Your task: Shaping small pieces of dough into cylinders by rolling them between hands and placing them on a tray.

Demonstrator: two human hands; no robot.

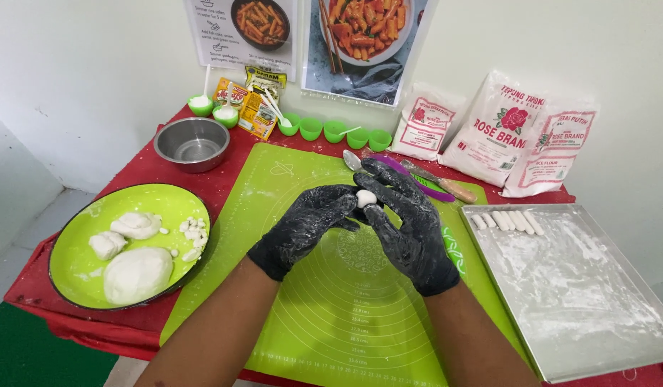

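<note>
A red table [202, 154] carries everything, and the green silicone mat [346, 315] spread across its middle serves as the landmark. To the right of the mat lies a flour-dusted metal tray [582, 301] with a short row of white dough sticks [507, 221] at its far-left corner. To the left of the mat sits a round green plate [73, 276] holding a large dough lump [136, 274], two smaller lumps and a scatter of tiny pieces [191, 235]. Beyond the mat's far-right corner, three flour bags [500, 129] lean against the wall; beyond its far-left corner stands an empty steel bowl [192, 143], and a row of small green cups [335, 130] runs along the back edge. A purple-handled tool [417, 183] and a wooden-handled one lie at the mat's far edge. Above the mat's upper middle, both hands wear floury black gloves: the left hand [306, 229] and the right hand [410, 222] meet fingertip to fingertip. Between them, pinched by fingers of both hands, is a small white dough ball [366, 198], held clear of the mat. Both hands are closed on that ball, the right fingers curled over it from behind, the left pressing from the near side.
</note>
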